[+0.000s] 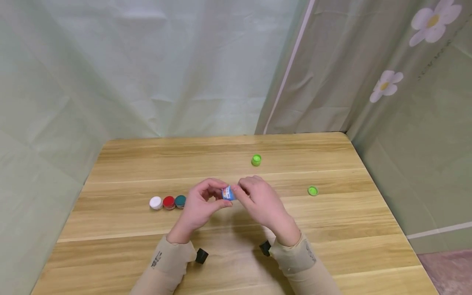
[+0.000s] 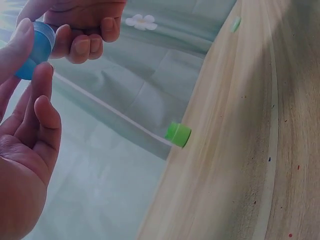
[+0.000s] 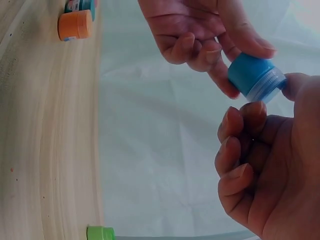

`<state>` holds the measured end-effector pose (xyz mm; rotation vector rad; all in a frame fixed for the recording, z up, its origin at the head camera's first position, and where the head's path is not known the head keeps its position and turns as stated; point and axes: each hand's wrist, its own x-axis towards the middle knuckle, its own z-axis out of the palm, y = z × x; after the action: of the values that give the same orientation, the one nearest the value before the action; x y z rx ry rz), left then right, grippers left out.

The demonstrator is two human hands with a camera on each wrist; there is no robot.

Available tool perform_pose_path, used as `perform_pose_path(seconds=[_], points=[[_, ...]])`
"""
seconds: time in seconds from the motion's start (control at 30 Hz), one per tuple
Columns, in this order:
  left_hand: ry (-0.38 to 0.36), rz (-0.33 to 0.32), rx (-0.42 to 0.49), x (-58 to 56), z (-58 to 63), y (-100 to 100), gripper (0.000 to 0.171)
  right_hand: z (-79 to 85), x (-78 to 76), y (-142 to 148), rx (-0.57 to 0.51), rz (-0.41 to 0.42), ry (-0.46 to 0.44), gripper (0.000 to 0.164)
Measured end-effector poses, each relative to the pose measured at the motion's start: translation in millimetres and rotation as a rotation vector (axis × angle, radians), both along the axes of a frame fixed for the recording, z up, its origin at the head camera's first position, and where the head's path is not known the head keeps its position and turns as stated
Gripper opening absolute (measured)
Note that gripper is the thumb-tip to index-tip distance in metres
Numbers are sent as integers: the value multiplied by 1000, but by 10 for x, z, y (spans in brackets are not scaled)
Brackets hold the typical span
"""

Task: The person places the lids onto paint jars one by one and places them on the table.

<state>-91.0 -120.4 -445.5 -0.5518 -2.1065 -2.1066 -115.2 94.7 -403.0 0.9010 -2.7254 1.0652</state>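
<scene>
A small blue paint jar (image 1: 228, 193) with a printed label is held above the wooden table, between both hands. My left hand (image 1: 200, 205) pinches the jar's body between thumb and fingers. In the right wrist view the blue jar (image 3: 250, 72) lies tilted, its ribbed lid (image 3: 267, 86) toward my right hand. My right hand (image 1: 263, 200) has its thumb and index finger at that lid, one on each side, with the other fingers curled. The left wrist view shows the jar (image 2: 40, 47) largely covered by the left thumb and fingers.
Left of the hands stand capped jars: white (image 1: 156, 203), red (image 1: 169, 203) and teal (image 1: 180, 201). An orange jar (image 3: 75, 25) appears in the right wrist view. An uncapped green jar (image 1: 256, 160) stands farther back; a green lid (image 1: 313, 191) lies to the right. Curtains surround the table.
</scene>
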Motion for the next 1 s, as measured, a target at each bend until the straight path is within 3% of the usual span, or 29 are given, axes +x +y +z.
perform_pose_path(seconds=[0.13,0.23,0.37,0.53,1.0], points=[[-49,35,-15,11,16,-4,34,4,0,12,-22,-26,-29,35],[-88,47,7,17,23,-15,33,16,-7,39,-59,4,-23,37],[-100,20,72,11,25,-29,30,31,-28,73,-112,119,59,52],[-76,-6,96,2,29,-36,28,42,-58,73,-144,212,173,44],[-105,-36,99,-4,8,-31,35,42,-58,88,-81,185,211,35]])
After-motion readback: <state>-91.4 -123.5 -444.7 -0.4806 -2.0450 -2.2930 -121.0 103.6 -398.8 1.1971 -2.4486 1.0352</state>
